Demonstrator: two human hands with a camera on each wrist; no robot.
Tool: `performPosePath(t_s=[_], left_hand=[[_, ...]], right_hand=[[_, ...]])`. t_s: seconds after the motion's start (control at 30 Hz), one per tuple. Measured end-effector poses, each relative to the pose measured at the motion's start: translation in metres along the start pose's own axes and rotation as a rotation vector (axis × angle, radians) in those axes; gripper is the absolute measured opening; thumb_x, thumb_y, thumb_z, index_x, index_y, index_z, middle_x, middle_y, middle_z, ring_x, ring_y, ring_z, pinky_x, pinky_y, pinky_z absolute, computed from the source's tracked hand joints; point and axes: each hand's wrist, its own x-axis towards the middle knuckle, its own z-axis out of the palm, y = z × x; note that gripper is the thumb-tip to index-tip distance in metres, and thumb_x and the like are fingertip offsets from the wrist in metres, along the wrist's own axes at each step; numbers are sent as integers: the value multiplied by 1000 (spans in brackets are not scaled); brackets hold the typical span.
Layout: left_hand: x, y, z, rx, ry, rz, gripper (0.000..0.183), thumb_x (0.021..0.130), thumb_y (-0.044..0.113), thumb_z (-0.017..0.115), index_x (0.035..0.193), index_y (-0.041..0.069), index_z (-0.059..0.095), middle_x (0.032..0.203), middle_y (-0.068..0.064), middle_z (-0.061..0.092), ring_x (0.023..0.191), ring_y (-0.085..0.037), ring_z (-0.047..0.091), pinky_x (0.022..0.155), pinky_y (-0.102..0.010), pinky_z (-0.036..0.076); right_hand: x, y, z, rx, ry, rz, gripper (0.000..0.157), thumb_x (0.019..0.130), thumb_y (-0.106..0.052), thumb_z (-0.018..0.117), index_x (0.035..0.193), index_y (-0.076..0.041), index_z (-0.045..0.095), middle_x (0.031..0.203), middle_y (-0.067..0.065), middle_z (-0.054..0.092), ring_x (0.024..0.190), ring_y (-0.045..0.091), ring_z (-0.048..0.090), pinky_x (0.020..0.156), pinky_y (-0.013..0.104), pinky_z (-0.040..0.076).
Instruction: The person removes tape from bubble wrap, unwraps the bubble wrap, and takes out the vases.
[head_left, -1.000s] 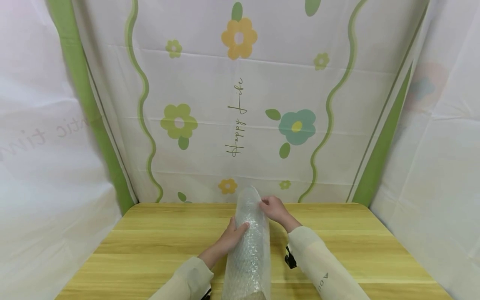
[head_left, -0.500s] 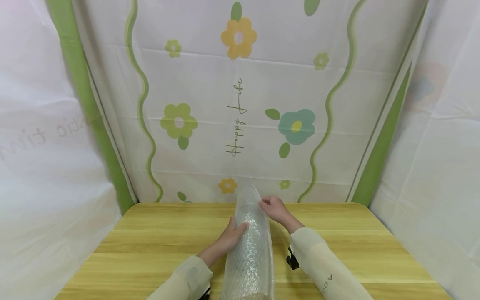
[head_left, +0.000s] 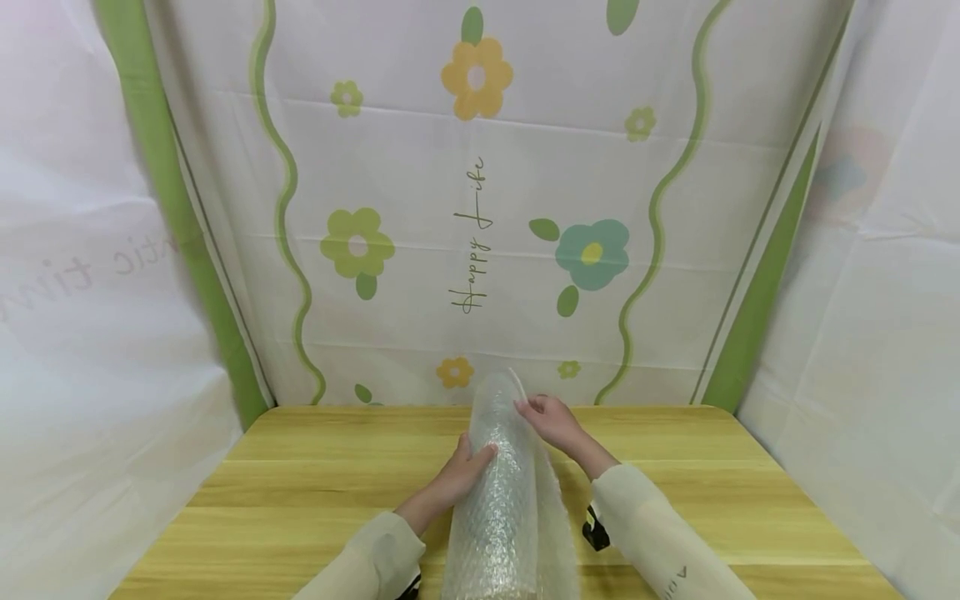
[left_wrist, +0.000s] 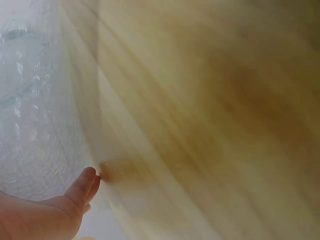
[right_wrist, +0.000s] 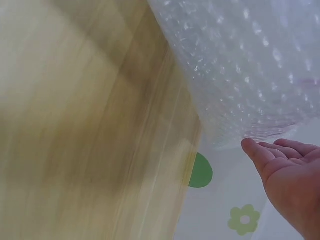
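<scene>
A long roll of clear bubble wrap (head_left: 491, 508) lies lengthwise on the wooden table, its far end near the back edge. Against its left side rests my left hand (head_left: 450, 479), thumb on top. In the left wrist view, the fingers (left_wrist: 82, 187) look fairly straight beside the plastic. At the far right end, my right hand (head_left: 553, 419) pinches the sheet's loose edge between thumb and fingers. The right wrist view shows the same hand (right_wrist: 295, 175) at the corner of the bubble wrap (right_wrist: 250, 65). Along the roll's right side a loose flap hangs down towards the table.
The wood-grain table (head_left: 300, 475) has rounded far corners. A white cloth with printed flowers (head_left: 357, 243) stands right behind it, and white cloth walls (head_left: 877, 333) close in both sides. A black wrist device (head_left: 596, 529) sits under the right sleeve.
The loose flap has come away from the roll and spread to the right. My right wrist and sleeve have shifted slightly right. The left hand has stayed in place.
</scene>
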Motion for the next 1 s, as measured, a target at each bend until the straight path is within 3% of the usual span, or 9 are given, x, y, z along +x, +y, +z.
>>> performPosePath(t_s=[0.17,0.4,0.67,1.0], left_hand=[[-1,-1,0,1,-7,-8,86,99,47,48,150,-8,4,144,-33,30,127,-50,37,97,-67,35],[0,-2,1,3,14,-9,86,99,46,48,150,-8,4,147,-35,26,130,-51,32,100,-66,32],[-3,2,0,-5,22,-11,88,100,44,47,149,-12,-1,151,-37,14,136,-53,20,105,-67,22],[-3,2,0,10,22,-25,92,99,46,48,148,-14,-2,152,-38,9,138,-53,14,107,-66,17]], right_hand=[[-5,2,0,27,17,15,79,96,-55,51,135,13,47,137,27,50,126,41,47,104,51,37],[-14,3,-3,-22,21,5,67,93,-30,66,136,16,43,137,29,48,124,42,49,101,50,41],[-25,7,-8,-57,16,-19,64,87,-13,71,136,16,42,137,30,47,124,44,48,101,50,41],[-32,16,-12,-130,16,-23,74,78,-4,76,139,15,39,136,31,48,122,44,50,99,50,43]])
